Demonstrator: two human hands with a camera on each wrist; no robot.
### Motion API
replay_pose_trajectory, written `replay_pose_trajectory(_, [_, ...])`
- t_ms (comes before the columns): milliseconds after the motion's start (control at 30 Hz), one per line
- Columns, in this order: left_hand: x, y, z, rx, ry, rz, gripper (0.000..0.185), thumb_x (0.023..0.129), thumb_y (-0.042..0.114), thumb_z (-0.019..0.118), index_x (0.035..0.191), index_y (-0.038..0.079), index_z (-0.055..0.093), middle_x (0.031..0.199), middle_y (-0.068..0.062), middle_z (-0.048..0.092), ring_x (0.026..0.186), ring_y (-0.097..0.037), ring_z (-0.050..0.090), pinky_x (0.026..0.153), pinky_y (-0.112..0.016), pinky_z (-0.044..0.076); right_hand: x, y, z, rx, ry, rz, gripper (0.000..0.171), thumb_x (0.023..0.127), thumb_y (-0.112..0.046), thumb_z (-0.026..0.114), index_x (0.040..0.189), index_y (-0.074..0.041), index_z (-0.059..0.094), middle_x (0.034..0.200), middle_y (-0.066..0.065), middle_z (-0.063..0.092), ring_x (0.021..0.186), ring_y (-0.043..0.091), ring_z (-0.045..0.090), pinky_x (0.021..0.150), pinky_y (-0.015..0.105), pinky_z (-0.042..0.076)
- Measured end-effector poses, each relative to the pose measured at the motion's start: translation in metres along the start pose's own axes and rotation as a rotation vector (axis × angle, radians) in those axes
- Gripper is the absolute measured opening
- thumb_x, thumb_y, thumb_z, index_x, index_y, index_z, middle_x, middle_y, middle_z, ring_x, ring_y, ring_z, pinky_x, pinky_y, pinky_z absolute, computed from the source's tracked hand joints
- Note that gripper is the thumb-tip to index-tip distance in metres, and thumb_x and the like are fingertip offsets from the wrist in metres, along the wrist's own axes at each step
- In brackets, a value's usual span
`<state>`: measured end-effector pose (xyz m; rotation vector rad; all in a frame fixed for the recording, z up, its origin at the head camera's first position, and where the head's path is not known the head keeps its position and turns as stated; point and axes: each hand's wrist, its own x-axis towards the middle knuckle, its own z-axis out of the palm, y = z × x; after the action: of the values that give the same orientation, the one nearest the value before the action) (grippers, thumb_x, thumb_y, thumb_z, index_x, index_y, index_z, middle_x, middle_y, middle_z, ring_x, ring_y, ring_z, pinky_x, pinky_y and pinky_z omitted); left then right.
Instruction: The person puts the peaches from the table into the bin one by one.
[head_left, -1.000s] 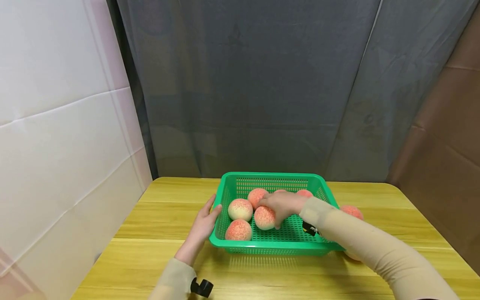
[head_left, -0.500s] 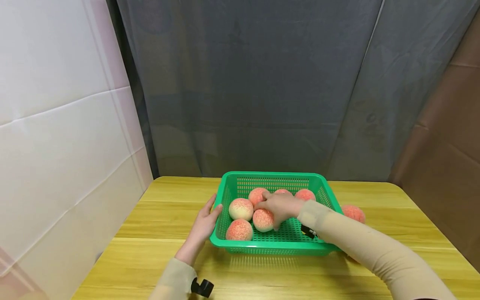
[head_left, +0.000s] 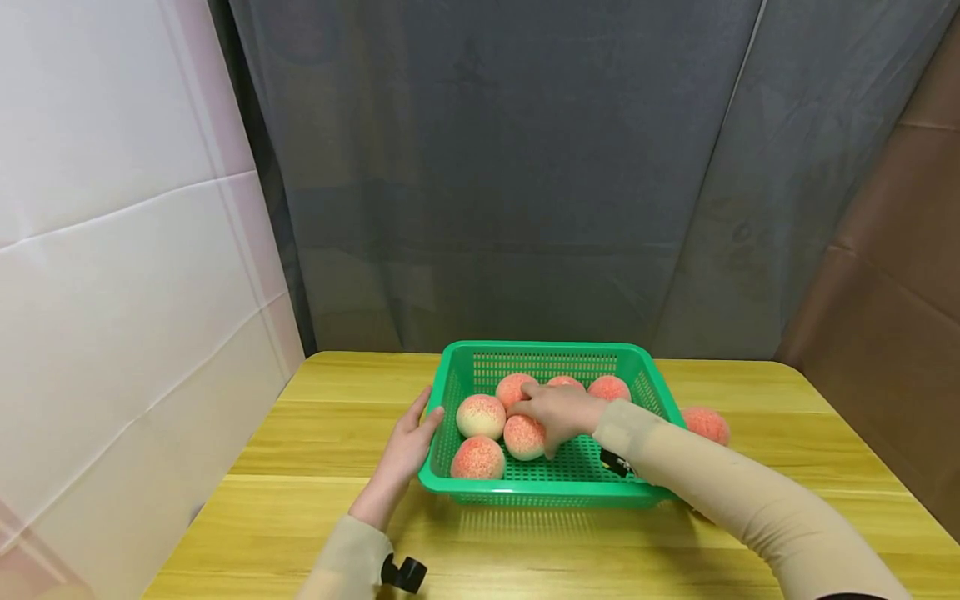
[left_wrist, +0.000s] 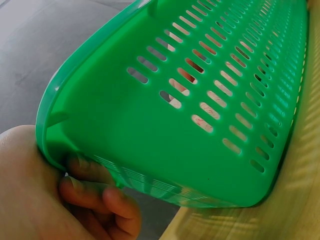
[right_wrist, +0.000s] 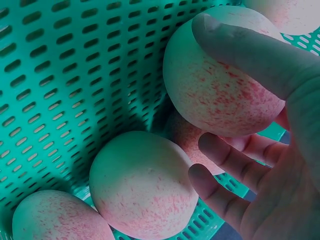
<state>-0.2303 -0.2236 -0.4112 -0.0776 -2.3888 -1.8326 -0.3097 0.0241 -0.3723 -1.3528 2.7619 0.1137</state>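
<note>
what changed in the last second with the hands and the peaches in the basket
Very little. The right hand and the peach under its fingers shifted slightly to the left inside the green basket; its fingers are curled over that peach as before. The left hand kept gripping the basket's left rim. The other peaches in the basket and the peach on the table beside it stayed put.

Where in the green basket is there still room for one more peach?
The basket's right front floor, between the right hand and the right wall, is bare mesh. The left half is crowded with peaches, packed against the left wall. Outside, the yellow table lies bare beside the left hand.
</note>
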Motion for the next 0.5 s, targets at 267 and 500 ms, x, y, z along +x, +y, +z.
replay_pose_trajectory(267, [-0.0014, 0.0004, -0.0005, 0.002, -0.003, -0.001, 0.06, 0.104, 0.024, 0.046, 0.153, 0.001, 0.022, 0.154, -0.024, 0.026, 0.136, -0.042, 0.033, 0.106, -0.056, 0.032, -0.0005, -0.0003, 0.0017, 0.024, -0.01, 0.014, 0.08, 0.062, -0.02, 0.093, 0.132, -0.028, 0.057, 0.116, 0.005, 0.047, 0.075, 0.016, 0.053, 0.056, 0.03, 0.045])
replay_pose_trajectory(500, [-0.004, 0.0029, -0.0005, 0.0, -0.009, -0.002, 0.061, 0.104, 0.026, 0.046, 0.154, 0.001, 0.02, 0.154, -0.024, 0.026, 0.131, -0.042, 0.041, 0.1, -0.053, 0.041, -0.0001, -0.0012, 0.0029, 0.036, -0.008, 0.016, 0.079, 0.062, -0.019, 0.094, 0.131, -0.025, 0.057, 0.114, 0.004, 0.046, 0.076, 0.017, 0.054, 0.058, 0.031, 0.046])
